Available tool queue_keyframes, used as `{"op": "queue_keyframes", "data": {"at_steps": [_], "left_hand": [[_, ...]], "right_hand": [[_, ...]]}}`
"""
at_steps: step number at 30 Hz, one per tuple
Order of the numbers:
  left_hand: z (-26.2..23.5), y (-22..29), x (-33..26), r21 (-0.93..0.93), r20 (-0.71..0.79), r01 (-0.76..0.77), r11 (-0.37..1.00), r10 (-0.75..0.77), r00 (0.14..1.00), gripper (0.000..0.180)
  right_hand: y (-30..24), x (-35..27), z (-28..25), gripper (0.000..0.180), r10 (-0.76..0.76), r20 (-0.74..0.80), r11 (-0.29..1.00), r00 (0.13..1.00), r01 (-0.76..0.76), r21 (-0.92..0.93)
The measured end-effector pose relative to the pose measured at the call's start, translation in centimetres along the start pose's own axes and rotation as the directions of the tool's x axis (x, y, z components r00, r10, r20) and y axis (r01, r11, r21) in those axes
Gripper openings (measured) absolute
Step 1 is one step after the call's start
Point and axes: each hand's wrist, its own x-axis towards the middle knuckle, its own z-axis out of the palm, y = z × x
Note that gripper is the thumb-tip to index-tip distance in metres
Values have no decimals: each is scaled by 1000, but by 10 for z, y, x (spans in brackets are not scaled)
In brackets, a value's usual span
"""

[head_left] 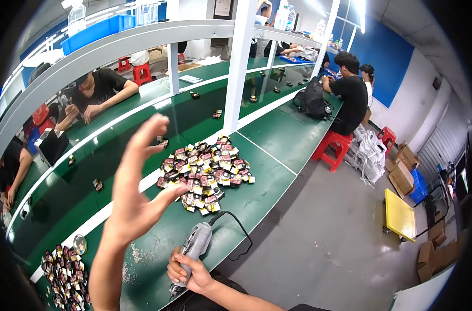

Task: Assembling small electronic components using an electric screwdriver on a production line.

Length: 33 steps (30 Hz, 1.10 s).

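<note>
My left hand [137, 181] is raised above the green workbench [277, 135] with its fingers spread and nothing in it. My right hand [189, 269] is low at the bench's near edge, wrapped around a grey handheld rotary tool [194, 246] whose tip points down toward me. A black cord [236, 223] runs from the tool across the bench edge. Just beyond the raised hand lies a big heap of small dark and red parts [207, 173]. A second heap of the same parts [65, 277] lies at the lower left.
A white post [238, 67] stands behind the heap, carrying an overhead shelf with a blue bin [98, 31]. Single parts ride the green belt [117, 150]. People sit along the bench on red stools [334, 147]. A yellow cart [400, 215] and cardboard boxes stand on the floor at right.
</note>
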Motion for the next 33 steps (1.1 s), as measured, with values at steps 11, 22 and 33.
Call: {"op": "queue_keyframes", "data": {"at_steps": [11,22,33], "left_hand": [[-84,80,-30,66,-249,-401,914,405,880,58],[-159,118,-54,231,-60,-604,763,630,774,47],[-222,163,-136,421,108,-536,732,546,831,37]], "right_hand": [[8,15,7,14,-36,8,994,999,36,-100],[4,1,5,13,-75,-32,990,997,71,-120],[4,0,3,11,-139,-14,982,990,136,-133]]}}
